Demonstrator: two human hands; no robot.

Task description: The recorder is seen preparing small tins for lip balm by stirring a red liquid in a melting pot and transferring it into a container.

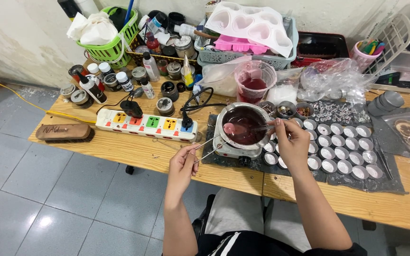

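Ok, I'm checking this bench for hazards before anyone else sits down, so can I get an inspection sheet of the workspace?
Surface: wooden table, dark mats under the work.
Job's things: small pot of dark red liquid on a heater; spoon in it; rows of small metal cups.
Clutter: bottles, jars, green basket, heart mould, brush.
Fingers: left hand holds wire handle; right hand holds spoon.
Cables: power strip, black cord beside pot, yellow wire.
Surroundings: tiled floor, peeling wall.

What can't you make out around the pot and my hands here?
Head view only:
- Pot: its depth is hidden by the dark red liquid.
- Spoon: handle end covered by the right hand.
- Tongs: grip end hidden in the left hand.
- Small tins: contents too small to tell.
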